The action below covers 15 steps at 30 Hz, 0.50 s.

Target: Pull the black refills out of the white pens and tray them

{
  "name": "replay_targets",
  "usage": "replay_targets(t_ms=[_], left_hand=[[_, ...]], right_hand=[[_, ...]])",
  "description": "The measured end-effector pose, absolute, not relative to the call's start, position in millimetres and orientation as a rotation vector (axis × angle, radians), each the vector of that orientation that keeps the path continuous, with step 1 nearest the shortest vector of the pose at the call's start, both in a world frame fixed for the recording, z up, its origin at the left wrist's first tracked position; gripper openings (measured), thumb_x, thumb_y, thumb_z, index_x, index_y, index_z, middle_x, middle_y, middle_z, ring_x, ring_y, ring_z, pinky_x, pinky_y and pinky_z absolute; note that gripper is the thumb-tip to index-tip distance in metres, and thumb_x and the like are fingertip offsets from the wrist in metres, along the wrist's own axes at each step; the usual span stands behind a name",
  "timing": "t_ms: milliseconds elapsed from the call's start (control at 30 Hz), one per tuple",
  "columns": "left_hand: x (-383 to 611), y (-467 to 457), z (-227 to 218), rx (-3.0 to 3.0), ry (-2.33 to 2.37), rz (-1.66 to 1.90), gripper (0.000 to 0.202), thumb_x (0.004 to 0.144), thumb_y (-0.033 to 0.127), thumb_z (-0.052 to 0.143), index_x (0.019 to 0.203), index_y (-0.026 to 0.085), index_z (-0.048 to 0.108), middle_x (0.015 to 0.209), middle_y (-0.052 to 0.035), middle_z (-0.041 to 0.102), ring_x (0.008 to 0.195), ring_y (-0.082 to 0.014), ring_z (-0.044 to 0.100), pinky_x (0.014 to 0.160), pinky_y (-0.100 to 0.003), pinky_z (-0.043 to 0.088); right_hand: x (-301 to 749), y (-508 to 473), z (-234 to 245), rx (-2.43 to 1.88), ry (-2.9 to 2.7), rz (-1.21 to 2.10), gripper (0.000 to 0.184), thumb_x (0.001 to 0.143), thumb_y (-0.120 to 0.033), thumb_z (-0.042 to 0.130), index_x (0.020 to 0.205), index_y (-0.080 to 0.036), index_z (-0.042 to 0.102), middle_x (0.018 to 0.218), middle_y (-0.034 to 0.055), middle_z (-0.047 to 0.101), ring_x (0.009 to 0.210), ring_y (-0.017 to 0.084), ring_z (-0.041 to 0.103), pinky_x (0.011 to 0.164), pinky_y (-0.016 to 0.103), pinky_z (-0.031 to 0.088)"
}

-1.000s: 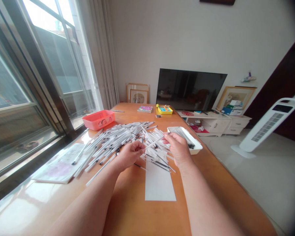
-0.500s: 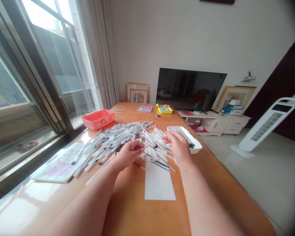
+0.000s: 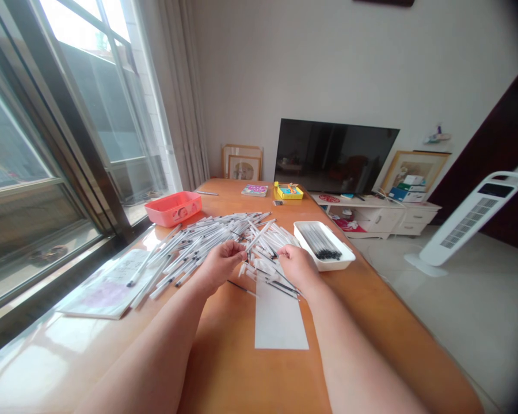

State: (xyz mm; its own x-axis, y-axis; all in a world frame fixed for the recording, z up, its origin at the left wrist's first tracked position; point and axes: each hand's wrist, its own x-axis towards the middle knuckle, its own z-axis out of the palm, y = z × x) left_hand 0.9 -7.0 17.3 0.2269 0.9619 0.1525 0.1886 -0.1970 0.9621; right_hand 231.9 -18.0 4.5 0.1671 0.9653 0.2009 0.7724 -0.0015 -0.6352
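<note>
A large loose heap of slim white ballpoint pens (image 3: 207, 247) covers the middle of the wooden table (image 3: 237, 345). My left hand (image 3: 221, 265) is at the near edge of the heap, its fingertips pinching the lower end of one white pen (image 3: 259, 236). My right hand (image 3: 297, 267) rests on the pens at the heap's right side, with nothing visible in it. Between my hands, the heap's near end spills onto a white paper strip (image 3: 280, 322). A white tray (image 3: 323, 247) to the right of my right hand holds black-tipped pens lined up side by side.
A coral-pink plastic box (image 3: 172, 208) stands at the table's far left, and a sheet of papers (image 3: 107, 286) lies near the window. A book (image 3: 254, 190) and a yellow box (image 3: 289, 192) sit at the far end. The table's right edge drops to a tiled floor.
My right hand has moved down and away from the tray and no longer touches the pen it held with my left. That pen now points up and to the right from my left fingertips.
</note>
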Motion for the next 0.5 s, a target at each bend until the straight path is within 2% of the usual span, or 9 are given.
replay_targets(t_ms=[133, 233, 500], left_hand=[[-6.6, -0.2, 11.4, 1.527, 1.186, 1.131, 0.029, 0.078, 0.046, 0.071, 0.086, 0.019, 0.065, 0.074, 0.0007, 0.063, 0.062, -0.0119, 0.048, 0.061, -0.026, 0.036], [-9.5, 3.2, 7.6, 1.506, 1.212, 1.162, 0.031, 0.077, 0.047, 0.072, 0.085, 0.019, 0.065, 0.076, 0.0001, 0.064, 0.062, -0.0117, 0.049, 0.061, -0.025, 0.037], [-7.2, 2.7, 7.1, 1.471, 1.229, 1.188, 0.031, 0.075, 0.046, 0.072, 0.085, 0.018, 0.065, 0.071, 0.0014, 0.061, 0.059, -0.0105, 0.046, 0.058, -0.025, 0.035]], right_hand=[[225.3, -15.3, 5.0, -1.958, -1.804, 0.209, 0.026, 0.086, -0.024, 0.054, 0.098, -0.032, 0.077, 0.105, 0.0036, 0.072, 0.093, 0.021, 0.064, 0.072, 0.028, 0.042], [222.6, -12.3, 7.2, -2.041, -1.861, 0.149, 0.032, 0.089, -0.024, 0.051, 0.103, -0.035, 0.078, 0.111, 0.0048, 0.070, 0.097, 0.022, 0.064, 0.074, 0.030, 0.042], [217.8, -9.7, 4.5, -2.058, -1.902, 0.093, 0.033, 0.092, -0.028, 0.049, 0.106, -0.037, 0.078, 0.109, 0.0062, 0.068, 0.103, 0.024, 0.061, 0.078, 0.031, 0.042]])
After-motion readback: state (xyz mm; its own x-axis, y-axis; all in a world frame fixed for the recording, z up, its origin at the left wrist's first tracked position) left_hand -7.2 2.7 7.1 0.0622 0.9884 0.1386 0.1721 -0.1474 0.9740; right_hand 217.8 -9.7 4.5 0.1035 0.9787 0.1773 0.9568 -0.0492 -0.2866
